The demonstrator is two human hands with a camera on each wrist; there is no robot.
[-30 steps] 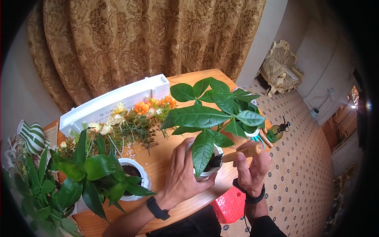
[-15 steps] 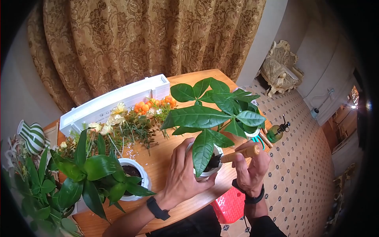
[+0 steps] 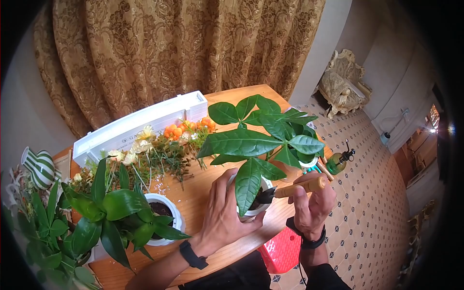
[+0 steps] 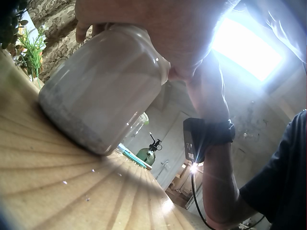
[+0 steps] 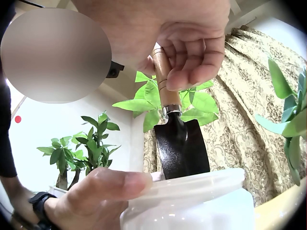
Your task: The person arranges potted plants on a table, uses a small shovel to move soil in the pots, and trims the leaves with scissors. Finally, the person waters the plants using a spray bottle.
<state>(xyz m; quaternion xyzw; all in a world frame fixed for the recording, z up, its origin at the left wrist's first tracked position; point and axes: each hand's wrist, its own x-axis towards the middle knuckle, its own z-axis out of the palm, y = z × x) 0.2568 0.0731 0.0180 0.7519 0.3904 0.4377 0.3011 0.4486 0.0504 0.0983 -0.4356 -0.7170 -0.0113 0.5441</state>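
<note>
A leafy green plant grows in a white pot near the table's front edge. My left hand grips this pot, thumb on the near side and fingers round the left. In my right hand is a small garden trowel, held by its wooden handle. Its black blade points down into the pot, the tip hidden behind the rim in the right wrist view. Dark soil shows beside the blade in the head view, partly covered by a leaf.
Left on the wooden table stands another potted plant. Artificial flowers lie before a long white planter box. A striped vase is at far left, a spray bottle at right. Below stands a red stool.
My right hand and the trowel have shifted slightly right, and the blade has drawn back a little from the plant's base. The left hand and pot have stayed put.
</note>
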